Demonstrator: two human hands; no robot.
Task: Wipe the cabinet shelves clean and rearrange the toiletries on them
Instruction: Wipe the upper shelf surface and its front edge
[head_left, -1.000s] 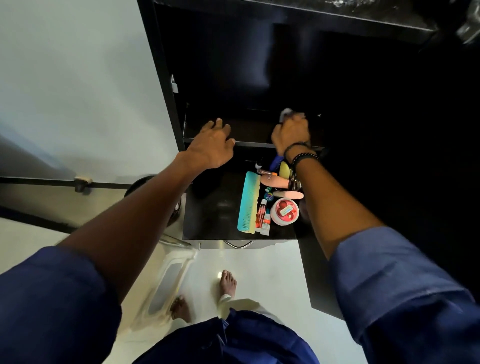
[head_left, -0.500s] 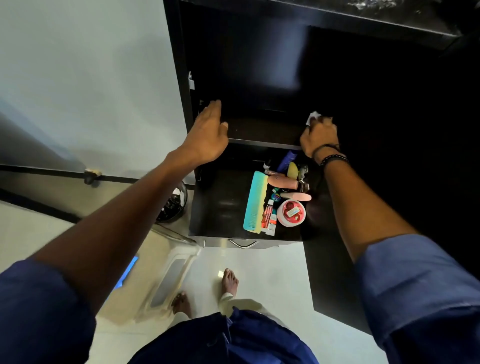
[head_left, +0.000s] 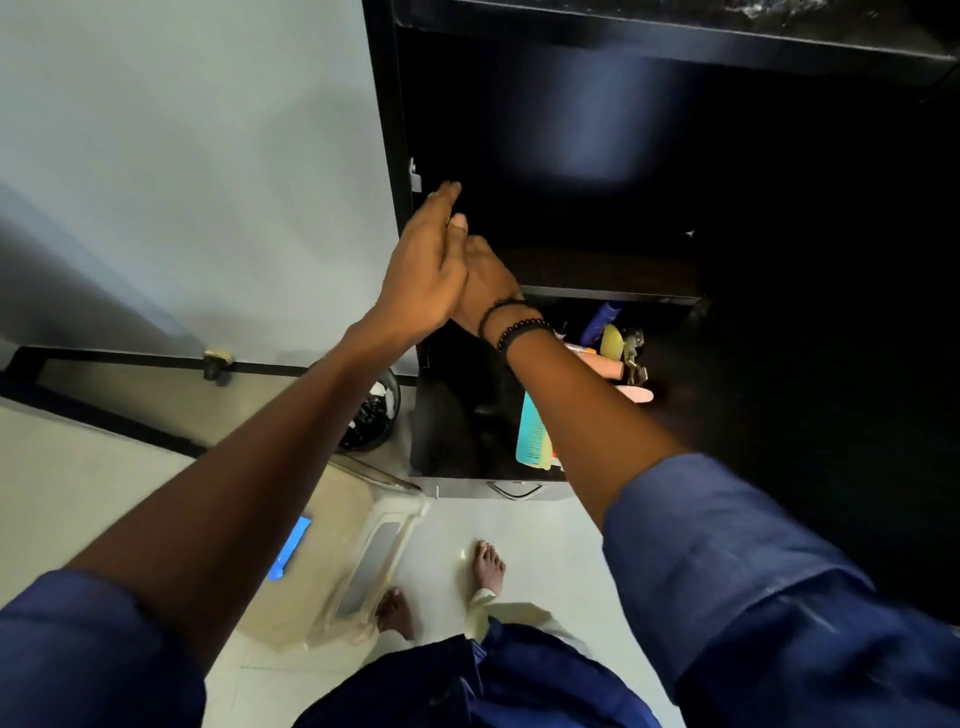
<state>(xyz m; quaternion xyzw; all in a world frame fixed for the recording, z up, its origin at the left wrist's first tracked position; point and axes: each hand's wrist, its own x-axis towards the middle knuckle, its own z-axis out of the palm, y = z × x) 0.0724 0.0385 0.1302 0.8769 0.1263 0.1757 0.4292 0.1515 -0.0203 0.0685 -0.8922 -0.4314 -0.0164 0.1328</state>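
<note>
A person in rolled blue sleeves reaches both arms into a dark cabinet (head_left: 571, 130) at the left end of its upper shelf (head_left: 597, 270). The left hand (head_left: 426, 260) is held edge-on with its fingers (head_left: 441, 200) extended and loose, gripping nothing, the tips near the cabinet's left wall. The right hand (head_left: 488, 283), black bead bracelets (head_left: 514, 327) at its wrist, lies directly behind and against the left, over the shelf's front edge; its fingers are hidden by the left hand, so whether they are curled around anything cannot be told, and no cloth is visible.

The toiletries sit on the lower shelf (head_left: 457, 415), grouped toward its right side: a teal comb (head_left: 532, 441) lying flat and partly covered by the right forearm, a pink tube (head_left: 608, 366), a second pale pink item (head_left: 636, 392) just below it, a yellow object (head_left: 613, 340), a blue bottle (head_left: 602, 317) and a metal clip (head_left: 635, 353) at the back. The left part of that shelf is bare.

Below, bare feet stand on a white tiled floor (head_left: 545, 545) beside a plastic stool (head_left: 374, 551); a dark bin (head_left: 371, 415) sits by the wall.
</note>
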